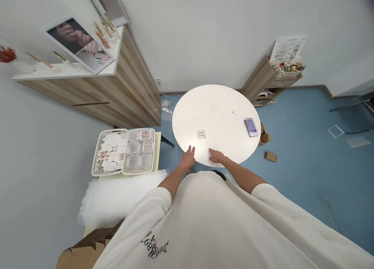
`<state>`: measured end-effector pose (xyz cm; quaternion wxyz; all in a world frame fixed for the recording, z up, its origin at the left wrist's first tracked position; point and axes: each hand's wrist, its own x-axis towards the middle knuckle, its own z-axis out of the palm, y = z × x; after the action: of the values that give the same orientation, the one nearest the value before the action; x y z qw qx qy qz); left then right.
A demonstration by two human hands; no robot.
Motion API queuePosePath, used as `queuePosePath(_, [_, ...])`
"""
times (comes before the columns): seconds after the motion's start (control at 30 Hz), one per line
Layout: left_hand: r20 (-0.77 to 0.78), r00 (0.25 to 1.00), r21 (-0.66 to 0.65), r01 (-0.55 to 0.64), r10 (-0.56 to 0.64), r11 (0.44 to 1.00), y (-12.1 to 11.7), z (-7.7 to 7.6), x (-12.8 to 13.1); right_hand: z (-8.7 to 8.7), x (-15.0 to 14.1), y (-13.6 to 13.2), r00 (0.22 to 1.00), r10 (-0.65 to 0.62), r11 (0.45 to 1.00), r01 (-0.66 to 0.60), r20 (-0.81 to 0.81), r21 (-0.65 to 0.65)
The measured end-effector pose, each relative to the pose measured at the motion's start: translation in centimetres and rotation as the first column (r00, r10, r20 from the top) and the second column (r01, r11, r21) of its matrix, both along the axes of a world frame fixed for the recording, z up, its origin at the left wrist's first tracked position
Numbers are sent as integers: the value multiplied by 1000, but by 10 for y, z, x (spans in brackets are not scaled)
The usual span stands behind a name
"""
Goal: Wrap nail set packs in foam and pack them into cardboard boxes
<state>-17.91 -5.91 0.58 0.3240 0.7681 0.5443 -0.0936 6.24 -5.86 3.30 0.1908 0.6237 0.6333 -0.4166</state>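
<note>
Head view: a small clear box (201, 134) with pink contents is lying flat on the white table (214, 99), just beyond the left hand (188, 157) and apart from both hands. The left hand is holding nothing, its fingers spreading slightly apart, and the right hand (216, 156) is likewise holding nothing, forefinger and thumb standing apart. Probably light, stiff, slick and brittle, the box is presenting its opposite side edges as the safest hold.

- White fabric T-shirt (216, 218), on the near side of the round white table (216, 105): black print (152, 245) with "SEA" and "89" legible, the rest unclear
- Rectangular white sheet (288, 48), beyond the table to the right: printing too small to read
</note>
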Motion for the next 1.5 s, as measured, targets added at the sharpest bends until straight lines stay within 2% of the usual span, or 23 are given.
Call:
queuePosePath(0.2, [57,982,87,-187,183,978,-56,13,-16,8,16,-27,999,41,997,-39,-31,73])
queuePosePath(0.4, [60,912,129,-410,406,903,-127,20,-20,13,21,-63,976,77,980,-37,-203,195])
queuePosePath(0.57, [31,858,161,-510,512,845,-184,32,-36,14,-9,-93,937,179,973,-122,-301,198])
queuePosePath(0.73, [-23,804,200,-579,595,790,-224,45,-63,19,-52,-111,892,301,946,-235,-337,225])
queuePosePath(0.97, [-90,777,171,-604,623,778,-255,44,-110,24,-114,-124,870,333,936,-256,-364,244])
queuePosePath(1.2, [-106,818,159,-547,565,822,-275,38,-175,9,-197,-149,891,255,963,-200,-376,179])
queuePosePath(1.33, [-93,870,194,-461,484,866,-276,29,-200,0,-238,-168,902,215,974,-170,-374,150])
queuePosePath(1.5, [-84,904,245,-388,418,888,-266,23,-206,-5,-263,-188,909,186,980,-144,-372,138])
